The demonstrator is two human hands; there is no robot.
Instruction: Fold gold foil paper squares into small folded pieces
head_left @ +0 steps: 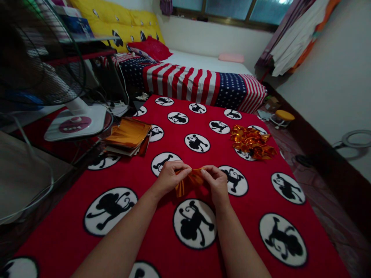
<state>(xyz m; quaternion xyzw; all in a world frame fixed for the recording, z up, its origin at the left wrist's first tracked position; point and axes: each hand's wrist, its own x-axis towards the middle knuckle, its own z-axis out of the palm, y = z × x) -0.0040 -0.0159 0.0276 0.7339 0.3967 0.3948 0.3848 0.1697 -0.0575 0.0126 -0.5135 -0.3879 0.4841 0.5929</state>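
Between my hands, a sheet of shiny gold-orange foil paper (194,178) is gathered and partly folded above the red monkey-print blanket (133,233). My left hand (171,175) pinches its upper left edge between thumb and fingers. At the upper right edge, my right hand (215,180) pinches the same sheet. Folds of the paper hang below the fingertips. To the left lies a stack of flat foil sheets (127,133) with uneven edges. On the right, a heap of folded, crinkled foil pieces (251,142) rests on the blanket.
A white fan base (77,121) stands beside the blanket at left, with cables around it. Beyond is a bed (185,83) with a stars-and-stripes cover and a red pillow (152,48). A yellow-topped stool (285,115) stands by the right wall.
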